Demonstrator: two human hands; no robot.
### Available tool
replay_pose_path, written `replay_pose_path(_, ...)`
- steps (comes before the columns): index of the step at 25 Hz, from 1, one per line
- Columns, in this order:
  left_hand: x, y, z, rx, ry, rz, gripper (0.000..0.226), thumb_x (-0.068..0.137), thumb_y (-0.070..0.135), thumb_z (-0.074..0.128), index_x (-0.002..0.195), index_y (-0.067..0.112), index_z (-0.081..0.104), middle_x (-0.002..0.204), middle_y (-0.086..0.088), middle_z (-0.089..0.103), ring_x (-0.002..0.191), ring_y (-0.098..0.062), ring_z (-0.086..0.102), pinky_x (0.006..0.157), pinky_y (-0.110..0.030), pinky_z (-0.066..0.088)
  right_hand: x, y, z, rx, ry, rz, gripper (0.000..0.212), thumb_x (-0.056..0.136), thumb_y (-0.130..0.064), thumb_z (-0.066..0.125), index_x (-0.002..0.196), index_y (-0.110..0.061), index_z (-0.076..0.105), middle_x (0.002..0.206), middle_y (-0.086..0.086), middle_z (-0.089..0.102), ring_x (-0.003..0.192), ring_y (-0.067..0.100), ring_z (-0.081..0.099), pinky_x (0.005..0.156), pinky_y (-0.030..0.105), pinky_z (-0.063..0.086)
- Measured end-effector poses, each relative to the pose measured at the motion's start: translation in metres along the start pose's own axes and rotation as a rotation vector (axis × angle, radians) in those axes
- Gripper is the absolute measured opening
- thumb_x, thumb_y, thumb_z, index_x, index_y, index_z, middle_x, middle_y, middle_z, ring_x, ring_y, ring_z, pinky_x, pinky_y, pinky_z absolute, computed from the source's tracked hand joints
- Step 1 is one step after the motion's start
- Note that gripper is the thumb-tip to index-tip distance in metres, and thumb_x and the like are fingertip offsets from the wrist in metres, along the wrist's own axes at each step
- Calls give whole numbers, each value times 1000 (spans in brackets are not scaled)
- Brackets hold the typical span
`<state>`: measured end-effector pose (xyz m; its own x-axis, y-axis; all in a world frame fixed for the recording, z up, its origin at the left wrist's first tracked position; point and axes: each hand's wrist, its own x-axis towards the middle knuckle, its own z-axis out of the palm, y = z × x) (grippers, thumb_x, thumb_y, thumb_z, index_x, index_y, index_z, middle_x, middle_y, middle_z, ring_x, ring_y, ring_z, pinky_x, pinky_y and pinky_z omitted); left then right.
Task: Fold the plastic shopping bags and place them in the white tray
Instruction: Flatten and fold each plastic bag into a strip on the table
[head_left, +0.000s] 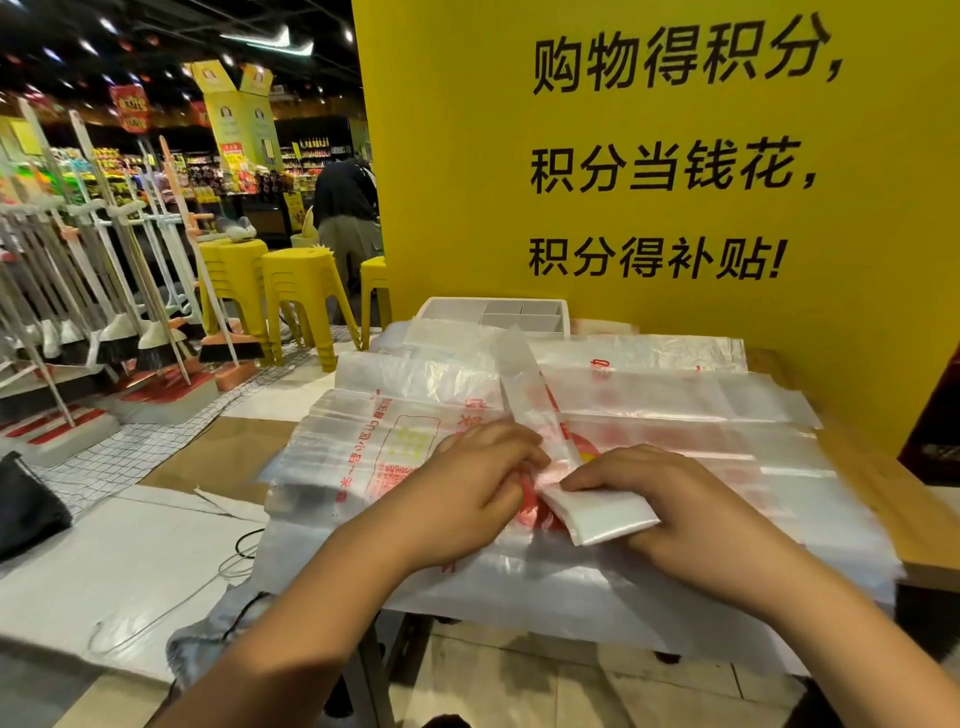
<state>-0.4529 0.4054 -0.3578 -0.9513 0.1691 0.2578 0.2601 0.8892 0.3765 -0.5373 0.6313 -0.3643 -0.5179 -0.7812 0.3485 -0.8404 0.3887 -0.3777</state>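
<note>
**Item 1:** bag in work (519, 384), centre frame. Already a narrow strip, near end turned up into a small flap. L hand (467, 483) pinches the strip, fingers curled; R hand (685, 509) grips the flap. Est. mid-fold.

**Item 2:** loose bags (675, 405), many, flat, unfolded. Most of the job left.

**Item 3:** white tray (447, 312), upper centre. Visible compartments look bare.

**Surface:** wood table (883, 493).

**Room:** shop. Yellow sign (467, 156) behind. Yellow stools (301, 280) and brooms (130, 332) at left.

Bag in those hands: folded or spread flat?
Partly folded: the shopping bag is a narrow strip, near end doubled over between left hand and right hand.
</note>
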Motion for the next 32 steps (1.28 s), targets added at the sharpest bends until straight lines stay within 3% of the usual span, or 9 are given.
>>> replay_pose_path(3, 3, 1, 5, 91, -71, -17, 41, 103, 29, 36, 141, 26, 52, 148, 11, 46, 140, -3, 29, 121, -37, 17, -5, 4, 6, 58, 22, 4, 50, 76, -13, 77, 115, -44, 69, 112, -29, 65, 110, -6, 55, 91, 10, 37)
replay_pose_path(6, 5, -1, 9, 143, -88, 7, 39, 105, 24, 39, 143, 29, 49, 148, 13, 46, 140, -1, 27, 122, -37, 11, -4, 0, 4, 97, 17, 5, 41, 80, -25, 61, 115, -46, 68, 113, -29, 64, 111, 0, 56, 92, 15, 40)
replay_pose_path(11, 5, -9, 12, -5, -70, -8, 39, 102, 28, 49, 140, 35, 55, 142, 10, 39, 136, -6, 27, 116, -27, 23, 5, -3, 0, 166, -10, 15, 22, 92, -43, 56, 110, -47, 68, 106, -17, 61, 104, 5, 59, 87, 23, 47)
replay_pose_path(16, 7, -6, 7, -73, -3, -5, 26, 101, 42, 52, 115, 25, 65, 120, 15, 48, 115, 0, 41, 98, -18, 37, 27, -3, -2, 126, -15, 161, 12, 94, -45, 61, 100, -48, 51, 89, -27, 60, 84, -13, 57, 69, 10, 43)
replay_pose_path(21, 14, -1, 6, -244, 111, -193, 49, 99, 45, 55, 143, 34, 39, 110, 16, 62, 97, 3, 59, 77, -14, 44, 41, -5, 7, 90, -1, 320, 24, 96, -48, 56, 87, -30, 43, 82, -9, 63, 75, 11, 59, 59, 27, 38)
replay_pose_path(23, 17, 1, 11, -257, 169, -238, 59, 98, 40, 59, 149, 33, 31, 104, 14, 65, 92, 1, 62, 76, -16, 46, 45, -7, 12, 81, 14, 361, 15, 97, -46, 55, 103, -35, 47, 85, -8, 66, 82, 17, 64, 63, 31, 43)
replay_pose_path(26, 20, 5, 18, -235, 222, -256, 62, 97, 34, 61, 150, 32, 30, 101, 12, 65, 93, -2, 62, 83, -23, 51, 49, -12, 19, 21, 76, 421, 66, 96, -44, 55, 150, -22, 24, 87, -1, 68, 87, 24, 65, 66, 34, 46)
replay_pose_path(28, 23, 5, 20, -148, 223, -246, 49, 98, 33, 58, 145, 29, 45, 105, 11, 63, 100, -6, 59, 91, -29, 50, 48, -15, 23, -41, 119, 422, 65, 97, -43, 53, 151, -22, 22, 91, 1, 68, 89, 27, 65, 68, 35, 47)
replay_pose_path(32, 26, 2, 25, -54, 188, -224, 43, 100, 33, 51, 142, 28, 51, 122, 4, 58, 121, -13, 45, 104, -30, 39, 43, -21, 27, -153, 148, 412, 43, 98, -42, 48, 137, -25, 47, 115, 5, 58, 101, 30, 61, 79, 37, 49)
